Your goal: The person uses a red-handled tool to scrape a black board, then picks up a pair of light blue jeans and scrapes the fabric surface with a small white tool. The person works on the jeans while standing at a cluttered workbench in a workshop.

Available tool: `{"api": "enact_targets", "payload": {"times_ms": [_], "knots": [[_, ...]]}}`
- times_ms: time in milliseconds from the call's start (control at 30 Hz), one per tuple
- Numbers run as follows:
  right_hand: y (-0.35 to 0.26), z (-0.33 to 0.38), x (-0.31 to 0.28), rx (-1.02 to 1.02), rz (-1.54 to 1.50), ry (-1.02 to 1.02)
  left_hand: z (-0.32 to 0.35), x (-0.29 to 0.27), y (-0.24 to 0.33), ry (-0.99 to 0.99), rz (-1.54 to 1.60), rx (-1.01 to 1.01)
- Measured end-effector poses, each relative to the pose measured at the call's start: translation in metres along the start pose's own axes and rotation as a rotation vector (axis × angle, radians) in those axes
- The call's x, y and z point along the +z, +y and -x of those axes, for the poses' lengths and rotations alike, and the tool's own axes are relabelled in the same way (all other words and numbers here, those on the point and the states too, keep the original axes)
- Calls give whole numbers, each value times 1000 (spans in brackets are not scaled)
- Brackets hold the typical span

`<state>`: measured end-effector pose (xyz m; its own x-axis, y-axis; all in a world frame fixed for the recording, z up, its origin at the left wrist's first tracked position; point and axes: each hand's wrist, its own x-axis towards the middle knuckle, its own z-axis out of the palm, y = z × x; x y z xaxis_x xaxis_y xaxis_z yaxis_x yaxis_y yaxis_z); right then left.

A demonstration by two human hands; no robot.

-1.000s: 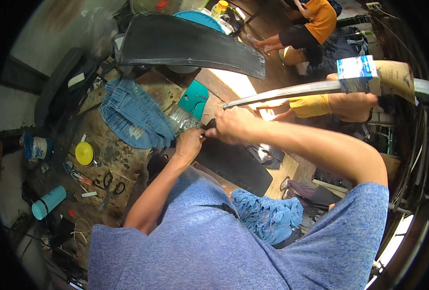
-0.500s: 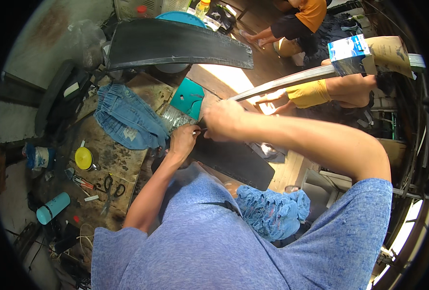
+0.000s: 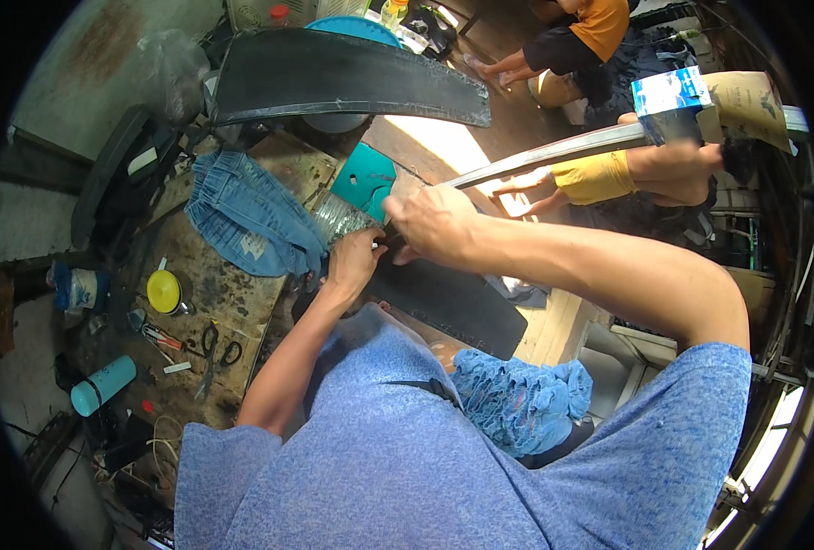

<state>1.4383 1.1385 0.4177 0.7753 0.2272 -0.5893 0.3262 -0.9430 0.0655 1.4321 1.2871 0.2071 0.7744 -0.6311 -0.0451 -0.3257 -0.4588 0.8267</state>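
Observation:
Both hands work close together above a black flat panel that lies across my lap. My left hand is closed, its thumb and fingertips pinching something small; a pale speck shows at the tips. My right hand is curled just to the right, and what its fingers hold is hidden. Beyond the hands lies a teal sheet with a small hole. Next to it is a shiny clear plastic piece, close to my left fingertips. Blue jeans with an elastic waist lie on the stained wooden board to the left.
On the left are a yellow-lidded cup, scissors and a light blue bottle. A large black curved panel stands ahead. A metal rail carries a blue-white box. Two other people sit beyond.
The whole view has shifted slightly. My right hand has turned a little and its fingers look less blurred; my left hand keeps its pinch in nearly the same place.

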Motion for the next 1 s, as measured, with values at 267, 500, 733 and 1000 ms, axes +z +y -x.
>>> {"api": "enact_targets", "payload": {"times_ms": [267,500,733,1000], "knots": [[0,1,-8,-598,544,369,-1,-13,8,-22,57,-33],[-16,-1,-4,-158,290,-99,-7,-12,5,-71,36,11],[-21,6,-7,-266,382,88,-11,-3,4,-18,5,-42],[-23,20,23,-191,805,260,-14,-9,-1,-133,43,65]]}}
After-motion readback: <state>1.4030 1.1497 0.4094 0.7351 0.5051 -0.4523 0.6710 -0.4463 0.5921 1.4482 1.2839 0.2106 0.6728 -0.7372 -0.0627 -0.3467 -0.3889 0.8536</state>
